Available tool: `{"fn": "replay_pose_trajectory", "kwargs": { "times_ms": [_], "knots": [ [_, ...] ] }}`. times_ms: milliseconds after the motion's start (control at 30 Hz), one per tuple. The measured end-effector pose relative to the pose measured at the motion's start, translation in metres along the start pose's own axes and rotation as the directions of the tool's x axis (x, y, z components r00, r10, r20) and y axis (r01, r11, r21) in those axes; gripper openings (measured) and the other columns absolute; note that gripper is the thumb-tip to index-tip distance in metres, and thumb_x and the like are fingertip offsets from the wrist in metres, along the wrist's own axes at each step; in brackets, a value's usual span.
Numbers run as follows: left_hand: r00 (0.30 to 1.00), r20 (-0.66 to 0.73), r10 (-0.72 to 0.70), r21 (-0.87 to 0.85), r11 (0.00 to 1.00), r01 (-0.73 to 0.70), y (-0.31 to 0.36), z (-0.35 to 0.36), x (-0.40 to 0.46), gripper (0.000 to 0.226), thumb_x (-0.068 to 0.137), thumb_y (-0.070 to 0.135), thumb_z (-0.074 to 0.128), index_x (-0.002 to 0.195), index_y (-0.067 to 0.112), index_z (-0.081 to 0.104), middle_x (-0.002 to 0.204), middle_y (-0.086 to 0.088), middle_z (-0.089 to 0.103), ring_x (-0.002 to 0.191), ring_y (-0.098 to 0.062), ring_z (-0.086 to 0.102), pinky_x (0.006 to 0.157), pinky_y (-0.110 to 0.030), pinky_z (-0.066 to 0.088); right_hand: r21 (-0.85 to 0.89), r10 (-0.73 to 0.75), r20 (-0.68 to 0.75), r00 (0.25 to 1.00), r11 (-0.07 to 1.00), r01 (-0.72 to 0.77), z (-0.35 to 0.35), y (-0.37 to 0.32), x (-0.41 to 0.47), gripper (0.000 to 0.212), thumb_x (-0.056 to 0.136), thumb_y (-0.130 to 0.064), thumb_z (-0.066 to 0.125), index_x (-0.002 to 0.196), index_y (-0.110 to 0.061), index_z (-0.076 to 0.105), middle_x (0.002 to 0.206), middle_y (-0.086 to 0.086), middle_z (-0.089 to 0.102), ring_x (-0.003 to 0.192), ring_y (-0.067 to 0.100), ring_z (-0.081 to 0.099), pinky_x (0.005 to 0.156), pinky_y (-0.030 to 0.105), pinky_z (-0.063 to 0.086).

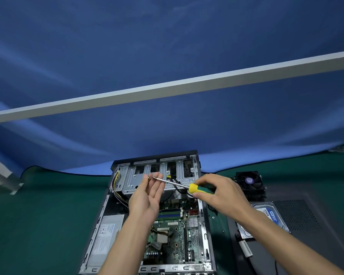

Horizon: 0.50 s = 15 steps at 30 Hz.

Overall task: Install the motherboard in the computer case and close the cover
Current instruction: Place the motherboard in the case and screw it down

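Both forearms extend forward, bare, converging toward the centre. Left hand [147, 197]: raised, palm facing right and upward, fingers nearly straight, thumb and forefinger tips pinched together. Right hand [216, 192]: palm down, fingers curled in a closed grip, knuckles toward the camera, wrist slightly bent.

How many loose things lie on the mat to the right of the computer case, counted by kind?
Cooling fan: 1
Hard drive: 1
Grey case cover, with the drive lying on it: 1
Small white part near the cover's near edge, too small to identify: 1
Total: 4
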<state>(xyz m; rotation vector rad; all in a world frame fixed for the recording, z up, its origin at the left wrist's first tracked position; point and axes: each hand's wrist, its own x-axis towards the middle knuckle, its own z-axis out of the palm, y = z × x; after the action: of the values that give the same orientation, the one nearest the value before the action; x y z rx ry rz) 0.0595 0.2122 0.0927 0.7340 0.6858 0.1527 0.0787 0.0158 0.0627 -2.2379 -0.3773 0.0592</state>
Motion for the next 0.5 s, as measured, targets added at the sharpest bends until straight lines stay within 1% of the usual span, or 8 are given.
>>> {"fn": "replay_pose_trajectory", "kwargs": {
  "times_ms": [133,200,300,333,400,467,500],
  "knots": [
    [1.000,-0.004,0.019,0.027,0.999,-0.018,-0.001,-0.001,0.001,0.023,0.097,0.017,0.047,0.085,0.003,0.060,0.091,-0.014,0.067,0.087,-0.023,0.065,0.078,-0.039,0.049,0.001,0.017,0.008,1.000,1.000,-0.017,0.002,-0.002,-0.001,0.027,0.076,-0.052,0.072,0.100,-0.040,0.069,0.092,-0.029,0.062,0.091,-0.001,0.057,0.079,0.027,0.046],
    [0.999,-0.020,0.033,0.043,0.999,-0.032,-0.001,-0.004,0.003,0.020,0.097,0.016,0.049,0.086,0.002,0.061,0.090,-0.014,0.068,0.085,-0.022,0.067,0.075,-0.037,0.050,-0.019,0.017,0.010,1.000,1.000,-0.017,0.003,-0.005,-0.002,0.030,0.075,-0.053,0.071,0.103,-0.041,0.070,0.088,-0.032,0.060,0.090,-0.002,0.056,0.077,0.025,0.044],
    [0.997,-0.048,0.063,0.076,0.995,-0.059,0.001,-0.013,0.007,0.016,0.095,0.013,0.053,0.089,0.001,0.062,0.087,-0.016,0.070,0.081,-0.023,0.070,0.074,-0.036,0.052,-0.028,0.032,0.018,0.999,0.999,-0.032,0.009,-0.014,-0.002,0.031,0.075,-0.052,0.072,0.105,-0.041,0.071,0.084,-0.034,0.059,0.087,-0.002,0.057,0.073,0.024,0.043],
    [0.996,-0.054,0.072,0.086,0.994,-0.067,0.002,-0.017,0.008,0.016,0.094,0.012,0.054,0.090,0.000,0.063,0.086,-0.017,0.071,0.079,-0.023,0.070,0.073,-0.036,0.055,-0.035,0.042,0.025,0.999,0.999,-0.041,0.012,-0.017,-0.001,0.032,0.075,-0.052,0.073,0.105,-0.041,0.071,0.085,-0.033,0.060,0.089,-0.001,0.058,0.074,0.025,0.045],
    [0.994,-0.068,0.090,0.102,0.991,-0.083,0.007,-0.026,0.012,0.016,0.094,0.011,0.055,0.090,-0.002,0.063,0.085,-0.018,0.071,0.076,-0.023,0.071,0.069,-0.035,0.060,-0.067,0.073,0.046,0.996,0.995,-0.070,0.017,-0.027,0.002,0.033,0.075,-0.052,0.073,0.106,-0.042,0.071,0.095,-0.028,0.065,0.096,0.001,0.059,0.081,0.027,0.048],
    [0.992,-0.070,0.105,0.093,0.991,-0.098,0.014,-0.035,0.017,0.017,0.094,0.011,0.055,0.089,-0.003,0.063,0.086,-0.019,0.070,0.075,-0.023,0.072,0.066,-0.032,0.060,-0.092,0.118,0.070,0.991,0.990,-0.111,0.024,-0.039,0.008,0.034,0.073,-0.054,0.074,0.105,-0.042,0.071,0.108,-0.022,0.068,0.103,0.003,0.059,0.086,0.028,0.048],
    [0.992,-0.071,0.102,0.083,0.992,-0.096,0.018,-0.040,0.020,0.018,0.095,0.012,0.054,0.089,-0.003,0.062,0.086,-0.019,0.070,0.076,-0.023,0.071,0.066,-0.031,0.058,-0.102,0.145,0.087,0.986,0.985,-0.136,0.028,-0.045,0.012,0.034,0.072,-0.054,0.075,0.104,-0.041,0.072,0.110,-0.021,0.068,0.103,0.003,0.060,0.086,0.028,0.048]
  ]
}}
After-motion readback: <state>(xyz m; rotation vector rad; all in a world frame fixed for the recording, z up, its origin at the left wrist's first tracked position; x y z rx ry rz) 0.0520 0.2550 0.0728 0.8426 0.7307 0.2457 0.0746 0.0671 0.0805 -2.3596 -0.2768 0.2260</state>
